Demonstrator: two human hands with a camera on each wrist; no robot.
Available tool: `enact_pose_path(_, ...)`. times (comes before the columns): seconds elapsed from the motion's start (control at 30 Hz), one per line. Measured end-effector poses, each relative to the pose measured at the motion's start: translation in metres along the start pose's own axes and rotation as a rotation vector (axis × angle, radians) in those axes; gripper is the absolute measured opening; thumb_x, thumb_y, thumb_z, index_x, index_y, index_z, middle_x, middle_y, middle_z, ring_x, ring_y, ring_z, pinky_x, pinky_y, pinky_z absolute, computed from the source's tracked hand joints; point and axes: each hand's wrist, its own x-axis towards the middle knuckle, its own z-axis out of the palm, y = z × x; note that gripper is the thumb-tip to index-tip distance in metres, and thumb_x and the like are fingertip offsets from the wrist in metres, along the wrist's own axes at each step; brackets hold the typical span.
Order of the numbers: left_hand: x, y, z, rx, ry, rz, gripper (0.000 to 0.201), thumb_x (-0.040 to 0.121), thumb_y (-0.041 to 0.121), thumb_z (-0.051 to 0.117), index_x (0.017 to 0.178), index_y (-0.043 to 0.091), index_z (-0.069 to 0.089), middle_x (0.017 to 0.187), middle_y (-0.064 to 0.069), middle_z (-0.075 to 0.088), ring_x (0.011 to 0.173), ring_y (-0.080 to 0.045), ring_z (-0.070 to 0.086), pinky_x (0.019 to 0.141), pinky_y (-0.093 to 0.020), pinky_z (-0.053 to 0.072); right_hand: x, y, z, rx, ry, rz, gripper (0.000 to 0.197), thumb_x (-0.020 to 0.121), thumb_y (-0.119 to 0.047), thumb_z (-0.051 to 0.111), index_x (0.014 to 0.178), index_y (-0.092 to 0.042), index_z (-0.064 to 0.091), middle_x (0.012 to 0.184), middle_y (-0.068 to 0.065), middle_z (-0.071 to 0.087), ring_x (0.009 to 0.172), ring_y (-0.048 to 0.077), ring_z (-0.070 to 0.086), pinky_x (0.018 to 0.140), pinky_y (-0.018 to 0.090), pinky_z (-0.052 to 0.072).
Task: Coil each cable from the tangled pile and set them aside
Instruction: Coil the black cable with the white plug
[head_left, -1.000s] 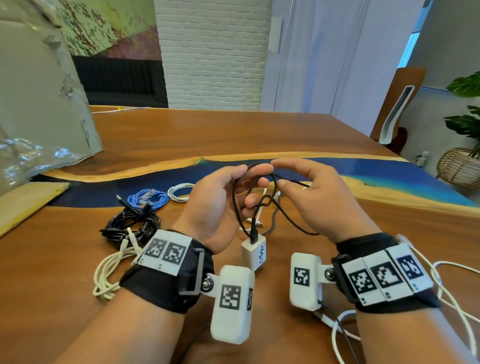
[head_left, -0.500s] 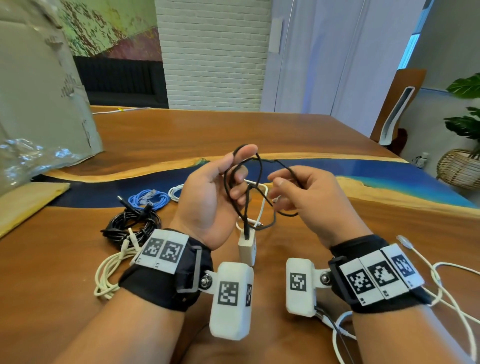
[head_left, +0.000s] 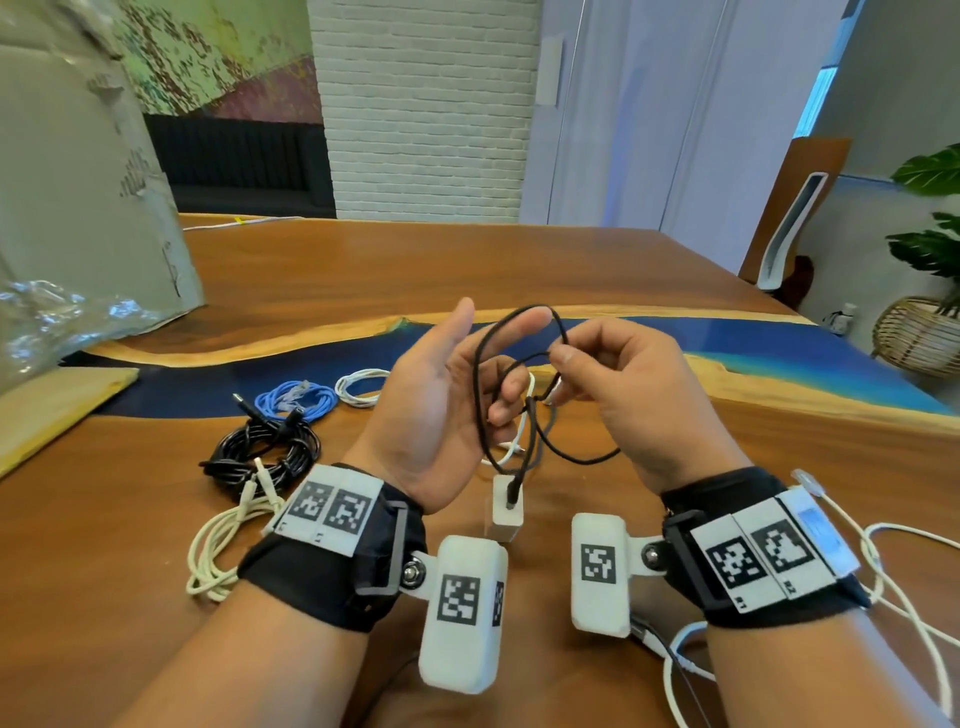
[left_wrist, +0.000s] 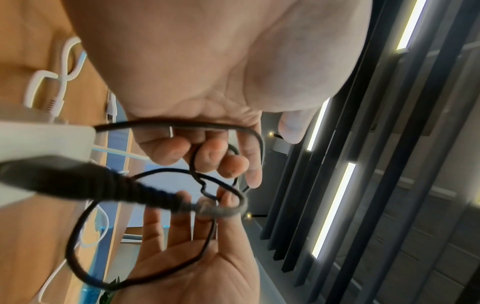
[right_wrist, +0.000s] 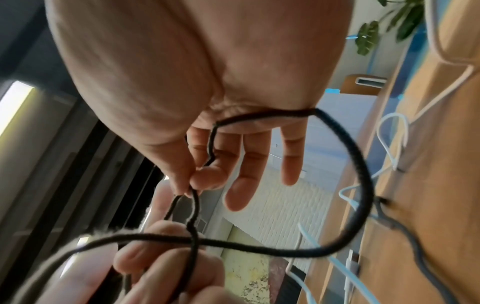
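A thin black cable (head_left: 584, 458) hangs in loops between my two hands above the table. My left hand (head_left: 498, 374) is raised palm inward, and its curled fingers (left_wrist: 207, 158) hold the loops. One loop rides over the raised index finger. My right hand (head_left: 563, 358) pinches the same cable (right_wrist: 363, 174) between thumb and index finger, close to the left fingertips. A white charger block (head_left: 506, 512) dangles from the cable's black plug below the hands.
Coiled cables lie at the left: black (head_left: 260, 452), blue (head_left: 296, 400), white (head_left: 361, 387) and cream (head_left: 223, 545). Loose white cables (head_left: 883, 566) sprawl at the right by my right wrist. A grey bag (head_left: 78, 218) and a wooden board (head_left: 52, 405) stand at far left.
My left hand has opened upward with a loop over its index finger. The right hand dropped, then rose again to pinch the cable beside the left fingertips.
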Motion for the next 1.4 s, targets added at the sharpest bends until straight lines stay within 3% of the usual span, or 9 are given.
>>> enact_pose_path(0.23,0.003,0.005,-0.009,0.2,0.242,0.176,0.026,0.104,0.021,0.052,0.095,0.012,0.074,0.104,-0.008,0.071,0.081,-0.017,0.067,0.06,-0.024,0.047,0.003,-0.001,-0.004,0.2,0.083,0.178,0.018,0.104,-0.017,0.058,0.086,-0.014,0.063,0.06,0.003,0.043,0.042,0.011,0.03,0.037,0.021,0.027)
enact_pose_path(0.43,0.006,0.01,-0.013,0.457,0.434,0.267,0.025,0.106,0.025,0.053,0.107,0.016,0.077,0.058,0.007,0.038,0.046,-0.008,0.027,0.041,-0.017,0.026,0.001,-0.003,-0.007,0.195,-0.057,0.296,0.028,0.105,-0.037,0.054,0.103,-0.018,0.074,0.066,0.007,0.044,0.043,0.01,0.027,0.038,0.02,0.019)
enact_pose_path(0.57,0.007,0.001,-0.006,0.675,0.411,0.315,0.019,0.101,0.017,0.062,0.102,0.02,0.081,0.067,0.018,0.069,0.062,0.003,0.057,0.062,-0.014,0.043,-0.001,-0.006,0.0,0.217,-0.156,0.348,0.042,0.104,-0.049,0.049,0.103,-0.018,0.077,0.066,0.003,0.049,0.043,0.008,0.031,0.039,0.02,0.02)
enact_pose_path(0.67,0.0,0.001,0.003,0.645,0.278,0.234,0.019,0.099,0.01,0.062,0.099,0.016,0.08,0.07,0.012,0.072,0.058,0.003,0.056,0.058,-0.01,0.041,-0.004,-0.006,0.002,0.187,-0.176,0.305,0.039,0.105,-0.04,0.051,0.086,-0.017,0.076,0.064,-0.001,0.048,0.044,0.006,0.035,0.038,0.018,0.027)
enact_pose_path(0.8,0.004,-0.002,-0.002,0.745,0.411,0.384,0.013,0.089,0.014,0.077,0.095,0.026,0.077,0.092,0.004,0.068,0.083,-0.009,0.06,0.077,-0.025,0.05,-0.001,-0.005,0.002,0.231,-0.085,0.262,0.04,0.107,-0.032,0.05,0.076,-0.013,0.066,0.063,0.001,0.043,0.039,0.007,0.029,0.037,0.02,0.025)
enact_pose_path(0.9,0.003,-0.001,-0.001,0.766,0.436,0.463,0.029,0.088,0.034,0.078,0.08,0.007,0.071,0.069,-0.008,0.056,0.066,-0.016,0.052,0.067,-0.03,0.047,0.002,-0.003,0.002,0.25,-0.001,0.235,0.039,0.108,-0.033,0.049,0.076,-0.015,0.063,0.067,0.002,0.046,0.04,0.008,0.031,0.038,0.021,0.026)
enact_pose_path(1.03,-0.002,-0.001,0.006,0.902,0.123,0.153,0.055,0.079,0.063,0.071,0.08,0.008,0.077,0.083,-0.022,0.069,0.078,-0.03,0.063,0.076,-0.045,0.052,0.001,-0.002,0.004,0.269,0.032,0.237,0.036,0.108,-0.033,0.048,0.08,-0.015,0.061,0.068,0.001,0.049,0.041,0.011,0.041,0.039,0.022,0.035)
enact_pose_path(1.23,-0.003,0.007,0.002,0.288,0.122,0.104,0.024,0.082,0.02,0.065,0.06,0.015,0.056,0.074,-0.01,0.063,0.082,-0.023,0.065,0.077,-0.035,0.047,0.006,-0.003,-0.013,0.355,0.239,0.294,0.035,0.11,-0.033,0.042,0.079,-0.019,0.052,0.075,0.001,0.055,0.042,0.014,0.037,0.038,0.021,0.027)
enact_pose_path(1.4,-0.007,0.018,0.001,-0.17,0.128,0.106,0.013,0.089,0.021,0.054,0.082,0.011,0.059,0.063,0.004,0.025,0.045,-0.011,0.035,0.06,-0.027,0.048,0.007,-0.002,-0.022,0.411,0.302,0.341,0.035,0.109,-0.03,0.042,0.076,-0.019,0.048,0.07,-0.001,0.053,0.041,0.015,0.029,0.043,0.024,0.019)
